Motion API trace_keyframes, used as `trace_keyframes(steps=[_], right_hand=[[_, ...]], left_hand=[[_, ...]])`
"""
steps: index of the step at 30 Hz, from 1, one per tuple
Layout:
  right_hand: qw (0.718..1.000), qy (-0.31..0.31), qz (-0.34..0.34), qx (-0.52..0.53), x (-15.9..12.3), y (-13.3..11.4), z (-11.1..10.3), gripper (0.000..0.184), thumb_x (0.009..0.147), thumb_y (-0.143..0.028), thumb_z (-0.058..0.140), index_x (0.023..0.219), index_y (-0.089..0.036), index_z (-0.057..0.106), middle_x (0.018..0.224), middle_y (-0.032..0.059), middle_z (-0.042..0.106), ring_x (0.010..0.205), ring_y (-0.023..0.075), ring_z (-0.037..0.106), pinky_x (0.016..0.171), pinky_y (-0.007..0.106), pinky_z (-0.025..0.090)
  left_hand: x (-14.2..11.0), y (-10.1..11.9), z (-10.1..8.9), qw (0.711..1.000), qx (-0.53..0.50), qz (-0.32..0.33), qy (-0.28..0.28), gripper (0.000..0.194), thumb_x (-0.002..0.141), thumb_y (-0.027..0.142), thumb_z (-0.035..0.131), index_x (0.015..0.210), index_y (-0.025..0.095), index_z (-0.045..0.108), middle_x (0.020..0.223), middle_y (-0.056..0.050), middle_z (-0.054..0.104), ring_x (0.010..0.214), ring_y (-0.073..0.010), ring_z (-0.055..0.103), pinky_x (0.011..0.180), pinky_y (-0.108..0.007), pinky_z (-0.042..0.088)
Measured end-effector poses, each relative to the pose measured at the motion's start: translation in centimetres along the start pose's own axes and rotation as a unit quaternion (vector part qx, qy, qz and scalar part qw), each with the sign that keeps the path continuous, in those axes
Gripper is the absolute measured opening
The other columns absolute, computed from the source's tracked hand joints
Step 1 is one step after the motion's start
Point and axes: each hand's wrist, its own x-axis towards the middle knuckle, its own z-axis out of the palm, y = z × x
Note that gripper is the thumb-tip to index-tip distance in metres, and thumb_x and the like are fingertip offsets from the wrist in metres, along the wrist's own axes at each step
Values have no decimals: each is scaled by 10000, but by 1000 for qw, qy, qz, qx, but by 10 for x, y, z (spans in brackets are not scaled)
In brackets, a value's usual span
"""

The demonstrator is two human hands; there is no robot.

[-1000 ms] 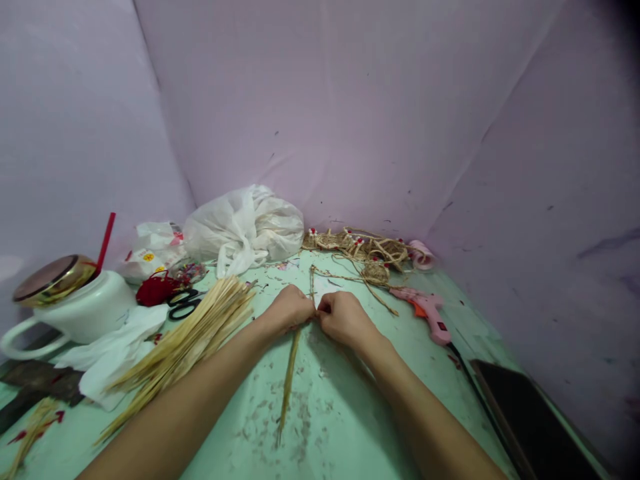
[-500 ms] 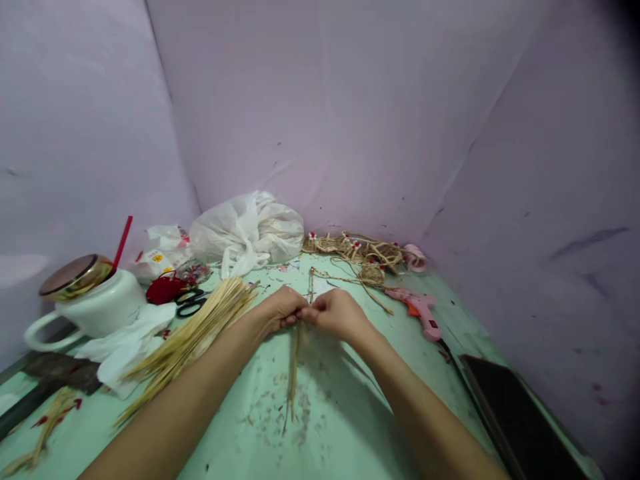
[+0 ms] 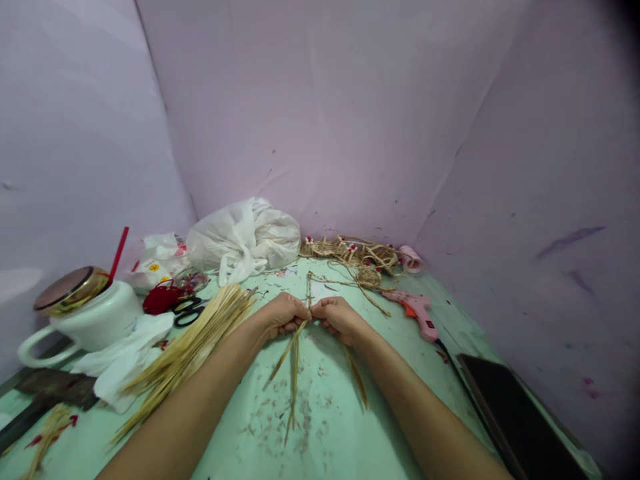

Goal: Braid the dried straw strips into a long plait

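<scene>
My left hand (image 3: pixel 286 315) and my right hand (image 3: pixel 338 317) meet fingertip to fingertip over the table's middle. Both pinch a thin braid (image 3: pixel 309 288) of dried straw-coloured fibre, whose finished length runs away from me. Loose strands (image 3: pixel 294 387) hang toward me below my left fingers, spread in two directions. Another strand (image 3: pixel 359 380) comes out from under my right hand. The exact crossing of the strands is hidden by my fingers. Left of my left forearm lies a bundle of dried fibre strips (image 3: pixel 200 353).
At left stand a white mug (image 3: pixel 103 317) with a gold-rimmed lid, black scissors (image 3: pixel 188 312), red yarn (image 3: pixel 163 297) and a hammer (image 3: pixel 50 393). Behind are a white plastic bag (image 3: pixel 245 240) and braided coils (image 3: pixel 370 257). At right lie a pink glue gun (image 3: pixel 420 310) and a dark flat device (image 3: pixel 520 420).
The hanging strands have spread apart, and one now shows beside my right wrist. My fingers stay together at the braid, with the right hand shifting slightly. The view has tilted a little.
</scene>
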Motion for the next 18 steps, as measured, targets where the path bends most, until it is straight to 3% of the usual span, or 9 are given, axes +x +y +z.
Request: trace_keyframes(steps=[4, 11, 14, 18], right_hand=[[1000, -23, -14, 0, 1, 3, -2, 42, 574, -142, 531, 544, -140, 502, 413, -51, 445, 331, 30, 270, 341, 183, 139], [999, 11, -13, -31, 4, 10, 1, 69, 553, -178, 548, 509, -131, 523, 393, -47, 432, 319, 32, 262, 335, 194, 149], [1000, 18, 2, -17, 3, 10, 1, 44, 546, -169, 539, 528, -129, 534, 372, -51, 421, 304, 31, 237, 330, 197, 134], [999, 32, 7, 16, -1, 10, 1, 35, 530, -119, 495, 534, -133, 526, 309, -77, 325, 296, 33, 208, 332, 191, 115]], left_hand=[[-4, 5, 1, 998, 50, -16, 23, 104, 523, 179, 492, 452, 157, 420, 335, 67, 332, 279, -42, 260, 309, -185, 121], [-15, 14, 5, 971, 207, -30, 114, 132, 546, 169, 498, 419, 141, 478, 319, 30, 378, 308, -62, 304, 357, -202, 226], [-21, 16, 16, 937, 314, -20, 153, 106, 568, 191, 512, 493, 134, 562, 400, -11, 472, 399, -114, 434, 417, -221, 290], [-35, 16, 44, 867, 445, 22, 222, 216, 648, 213, 483, 779, 129, 633, 741, -110, 623, 716, -219, 579, 573, -259, 373]])
